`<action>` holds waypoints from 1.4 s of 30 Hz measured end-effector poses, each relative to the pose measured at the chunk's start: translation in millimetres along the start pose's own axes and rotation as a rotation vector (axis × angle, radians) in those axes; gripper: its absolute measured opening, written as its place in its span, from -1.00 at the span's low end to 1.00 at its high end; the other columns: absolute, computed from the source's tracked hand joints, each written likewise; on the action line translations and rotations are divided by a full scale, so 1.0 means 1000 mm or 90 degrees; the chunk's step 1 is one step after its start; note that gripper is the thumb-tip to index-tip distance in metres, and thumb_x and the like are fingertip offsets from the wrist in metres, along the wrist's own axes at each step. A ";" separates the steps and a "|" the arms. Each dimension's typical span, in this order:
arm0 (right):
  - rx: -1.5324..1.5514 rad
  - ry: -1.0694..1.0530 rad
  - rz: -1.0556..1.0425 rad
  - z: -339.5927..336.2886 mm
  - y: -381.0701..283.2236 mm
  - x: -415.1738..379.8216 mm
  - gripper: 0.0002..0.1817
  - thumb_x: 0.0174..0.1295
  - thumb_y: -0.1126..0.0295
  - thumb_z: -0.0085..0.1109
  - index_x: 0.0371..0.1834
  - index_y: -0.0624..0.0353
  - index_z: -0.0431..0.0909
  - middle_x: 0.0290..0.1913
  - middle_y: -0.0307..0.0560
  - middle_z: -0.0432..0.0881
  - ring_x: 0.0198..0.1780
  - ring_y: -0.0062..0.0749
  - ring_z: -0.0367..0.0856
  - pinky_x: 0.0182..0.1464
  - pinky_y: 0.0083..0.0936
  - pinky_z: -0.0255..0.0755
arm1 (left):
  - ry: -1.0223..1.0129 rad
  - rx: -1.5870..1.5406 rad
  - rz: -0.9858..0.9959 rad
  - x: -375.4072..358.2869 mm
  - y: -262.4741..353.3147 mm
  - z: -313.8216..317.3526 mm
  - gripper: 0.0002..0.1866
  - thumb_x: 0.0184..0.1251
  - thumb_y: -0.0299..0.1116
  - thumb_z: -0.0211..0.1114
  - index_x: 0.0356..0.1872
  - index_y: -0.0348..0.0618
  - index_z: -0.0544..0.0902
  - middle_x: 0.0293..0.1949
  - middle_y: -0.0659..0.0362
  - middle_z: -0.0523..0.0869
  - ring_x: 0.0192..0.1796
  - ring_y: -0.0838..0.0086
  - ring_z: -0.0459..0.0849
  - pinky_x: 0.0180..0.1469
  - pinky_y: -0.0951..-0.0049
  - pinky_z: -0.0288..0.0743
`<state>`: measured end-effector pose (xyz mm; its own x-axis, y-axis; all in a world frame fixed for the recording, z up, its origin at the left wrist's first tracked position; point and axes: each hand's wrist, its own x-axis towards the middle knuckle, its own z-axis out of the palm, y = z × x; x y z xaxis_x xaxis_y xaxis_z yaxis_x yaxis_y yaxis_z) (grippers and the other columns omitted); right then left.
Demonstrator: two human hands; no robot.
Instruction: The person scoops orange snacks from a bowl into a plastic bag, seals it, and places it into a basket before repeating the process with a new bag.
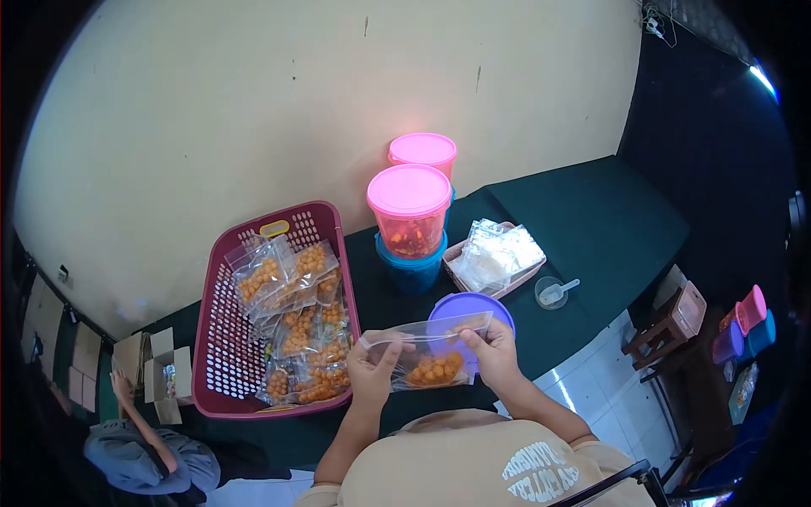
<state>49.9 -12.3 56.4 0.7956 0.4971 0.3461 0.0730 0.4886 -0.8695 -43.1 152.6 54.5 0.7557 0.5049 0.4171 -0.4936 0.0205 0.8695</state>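
Note:
A clear zip bag with round orange snack balls at its bottom is held up in front of me. My left hand pinches its top left corner, and my right hand pinches the top right, thumb on the seal strip. Behind the bag, partly covered by it, is a purple round lid. Left of my left hand stands a maroon perforated basket, holding several filled bags of the same orange balls.
Stacked tubs with a pink lid and a blue tub stand by the wall. A tray holds flat clear bags, beside a small scoop in a bowl. Another person is at the lower left, near an open carton.

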 end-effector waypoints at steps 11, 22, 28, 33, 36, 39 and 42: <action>-0.085 -0.026 0.021 0.002 -0.005 0.004 -0.93 0.17 0.49 0.32 -0.33 0.25 0.68 -0.27 -0.13 0.67 -0.25 -0.55 0.61 -0.19 -0.60 0.49 | 0.012 -0.025 -0.026 -0.009 -0.001 0.003 -0.93 0.24 -0.54 0.32 -0.30 -0.27 0.60 -0.34 0.11 0.71 -0.25 0.48 0.72 -0.12 0.44 0.60; -0.088 -0.079 0.121 -0.003 -0.008 0.008 -0.90 0.10 0.52 0.36 -0.30 0.24 0.70 -0.26 -0.13 0.69 -0.18 -0.48 0.62 -0.11 -0.52 0.45 | 0.033 -0.041 -0.054 -0.011 0.000 0.012 -0.88 0.23 -0.56 0.34 -0.23 -0.28 0.61 -0.31 0.14 0.70 -0.21 0.56 0.68 -0.08 0.56 0.54; -0.112 -0.094 0.031 -0.003 -0.005 0.009 -0.87 0.11 0.51 0.34 -0.25 0.22 0.71 -0.27 -0.16 0.70 -0.20 -0.50 0.61 -0.11 -0.54 0.44 | 0.002 -0.035 -0.045 -0.017 -0.008 0.011 -0.86 0.20 -0.54 0.39 -0.26 -0.27 0.62 -0.32 0.16 0.70 -0.23 0.59 0.65 -0.10 0.57 0.52; -0.102 -0.084 0.011 0.004 -0.009 0.005 -0.87 0.14 0.49 0.33 -0.24 0.22 0.71 -0.26 -0.16 0.69 -0.24 -0.54 0.60 -0.13 -0.57 0.46 | 0.054 -0.058 -0.005 -0.017 -0.012 0.016 -0.90 0.22 -0.54 0.37 -0.30 -0.25 0.61 -0.28 0.13 0.70 -0.25 0.58 0.65 -0.15 0.60 0.52; -0.177 -0.148 0.143 0.008 -0.011 0.001 -0.86 0.15 0.49 0.32 -0.22 0.22 0.70 -0.23 -0.18 0.67 -0.25 -0.56 0.60 -0.17 -0.60 0.48 | 0.065 0.040 0.032 -0.014 -0.013 0.021 -0.87 0.23 -0.47 0.39 -0.31 -0.22 0.58 -0.29 0.18 0.68 -0.25 0.61 0.63 -0.18 0.61 0.49; -0.178 -0.061 0.110 0.019 -0.007 -0.003 -0.84 0.16 0.48 0.32 -0.20 0.22 0.69 -0.21 -0.21 0.63 -0.25 -0.57 0.59 -0.22 -0.62 0.51 | 0.053 0.061 0.060 -0.017 -0.016 0.023 -0.87 0.22 -0.49 0.39 -0.32 -0.24 0.58 -0.28 0.16 0.68 -0.23 0.60 0.63 -0.17 0.61 0.49; -0.162 -0.049 0.105 0.021 -0.007 -0.002 -0.82 0.10 0.47 0.36 -0.24 0.27 0.67 -0.25 -0.15 0.66 -0.18 -0.51 0.57 -0.13 -0.54 0.39 | 0.041 0.133 0.093 -0.021 -0.027 0.019 -0.87 0.22 -0.49 0.39 -0.31 -0.25 0.58 -0.28 0.16 0.68 -0.24 0.59 0.63 -0.17 0.61 0.49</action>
<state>35.1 -2.2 69.3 0.7621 0.6122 0.2110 0.1029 0.2073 -0.9729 -37.1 124.7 27.3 0.6508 0.5431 0.5305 -0.4910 -0.2319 0.8397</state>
